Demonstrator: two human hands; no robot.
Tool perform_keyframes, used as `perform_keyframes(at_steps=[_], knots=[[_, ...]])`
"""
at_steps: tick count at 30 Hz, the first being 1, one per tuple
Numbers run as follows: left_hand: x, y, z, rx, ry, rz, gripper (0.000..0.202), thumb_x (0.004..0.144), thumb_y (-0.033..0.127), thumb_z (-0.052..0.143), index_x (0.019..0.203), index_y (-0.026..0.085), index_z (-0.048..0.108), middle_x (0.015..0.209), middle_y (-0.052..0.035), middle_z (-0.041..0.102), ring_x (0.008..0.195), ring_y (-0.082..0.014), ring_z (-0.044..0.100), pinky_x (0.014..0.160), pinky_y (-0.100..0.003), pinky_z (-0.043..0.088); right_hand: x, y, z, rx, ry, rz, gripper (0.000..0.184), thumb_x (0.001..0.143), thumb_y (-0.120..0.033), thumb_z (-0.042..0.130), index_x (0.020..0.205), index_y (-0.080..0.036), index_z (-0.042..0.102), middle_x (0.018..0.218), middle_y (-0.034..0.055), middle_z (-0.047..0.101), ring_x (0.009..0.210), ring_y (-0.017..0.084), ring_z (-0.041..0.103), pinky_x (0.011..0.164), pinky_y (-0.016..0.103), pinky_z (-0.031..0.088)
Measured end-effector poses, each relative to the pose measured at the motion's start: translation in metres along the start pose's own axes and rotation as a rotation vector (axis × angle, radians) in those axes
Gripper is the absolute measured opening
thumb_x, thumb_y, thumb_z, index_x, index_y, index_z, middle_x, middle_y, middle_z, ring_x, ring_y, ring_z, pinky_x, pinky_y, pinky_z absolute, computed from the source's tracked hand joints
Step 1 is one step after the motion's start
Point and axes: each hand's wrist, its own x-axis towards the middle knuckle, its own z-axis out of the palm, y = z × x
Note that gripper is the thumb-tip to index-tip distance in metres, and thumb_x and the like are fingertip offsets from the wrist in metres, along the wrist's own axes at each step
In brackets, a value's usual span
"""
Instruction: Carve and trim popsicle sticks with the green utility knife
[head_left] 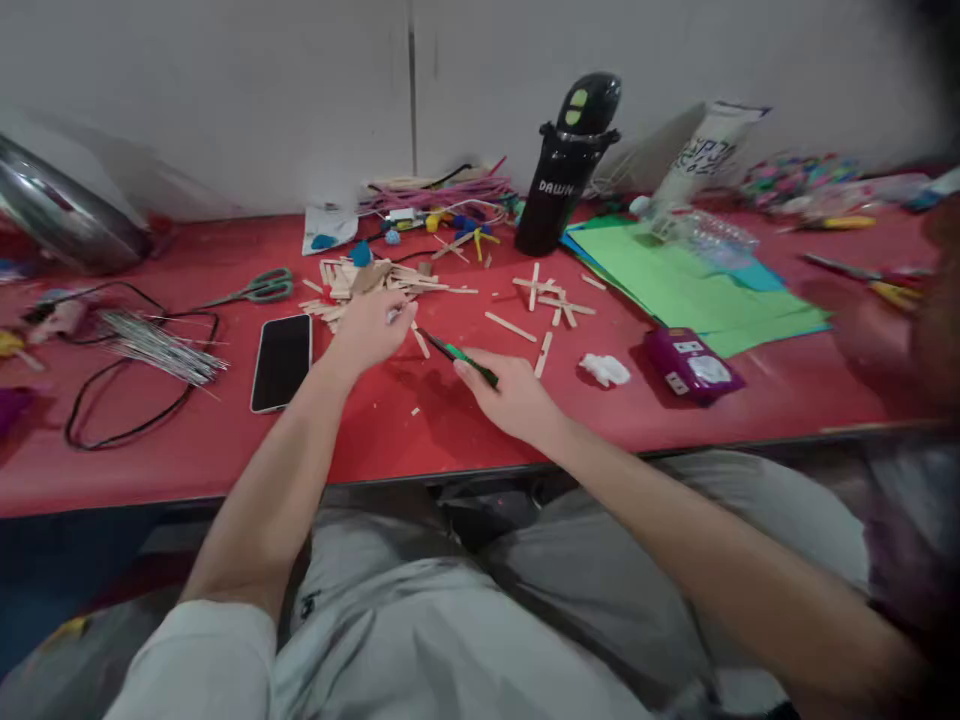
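Note:
My left hand point(373, 326) is curled at the near edge of a heap of wooden craft sticks point(375, 281) on the red table point(225, 440), fingers pinched on something small I cannot make out. My right hand point(514, 395) lies just right of it and grips a green-handled tool point(459, 355) whose dark tip points left toward a loose stick point(421, 342). More single sticks point(551, 300) lie scattered beyond the right hand.
A black phone point(281, 361) lies left of my left hand, with scissors point(255, 289), a black cable point(135, 425) and thin wires point(161, 347) farther left. A black bottle point(568, 165), green paper sheets point(682, 285), a purple box point(694, 364) and a white wad point(606, 369) sit to the right.

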Motion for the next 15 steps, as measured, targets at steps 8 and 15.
perform_keyframes(at_steps=[8, 15], knots=[[-0.0030, 0.0022, -0.0037, -0.056, 0.021, 0.033, 0.027, 0.088, 0.033, 0.045, 0.065, 0.019, 0.047, 0.065, -0.0026, 0.053, 0.066, -0.0154, 0.046, 0.064, -0.031, 0.033, 0.0002, 0.0007, -0.0013, -0.007, 0.000, -0.004, 0.036, 0.099, -0.040, 0.044, 0.098, -0.016, 0.070, 0.081, 0.0040, 0.068, 0.068, 0.016, 0.057, 0.067, 0.027, 0.044], [-0.0036, 0.0024, -0.0032, -0.037, 0.033, 0.025, 0.029, 0.089, 0.032, 0.048, 0.063, 0.019, 0.044, 0.062, -0.0018, 0.051, 0.063, -0.0147, 0.046, 0.063, -0.031, 0.033, 0.0026, -0.0014, -0.0013, 0.028, -0.008, 0.016, 0.034, 0.097, -0.036, 0.045, 0.098, -0.014, 0.071, 0.090, 0.0073, 0.072, 0.080, 0.020, 0.063, 0.078, 0.031, 0.048]])
